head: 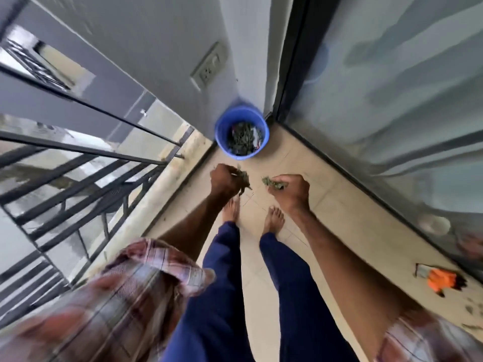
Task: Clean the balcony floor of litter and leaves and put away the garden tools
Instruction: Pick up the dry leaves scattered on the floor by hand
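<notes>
Where the grey wall (156, 48) meets the dark frame of the sliding glass door (392, 87), a blue bucket (219, 131) stands in the corner of the balcony on the pale tiled floor (334, 205). It is partly filled with dark leaves and litter (241, 141). Both hands are held apart above the tiles, just short of the bucket. The left hand (224, 180) is closed around a clump of leaves (244, 177), and the right hand (294, 190) is closed around a second clump (270, 182). Leaf ends stick out of each fist toward the gap between them.

Under the hands, two bare feet (273, 219) stand on the tiles, below dark blue trousers. A switch plate (209, 66) is set in the wall above the bucket. Along the left side runs a pale raised kerb (156, 194) carrying a black metal railing (78, 173).

On the right, close against the door track, an orange object (441, 279) lies on the floor, too blurred to identify. Small leaf scraps (470, 309) lie scattered on the tiles near it.
</notes>
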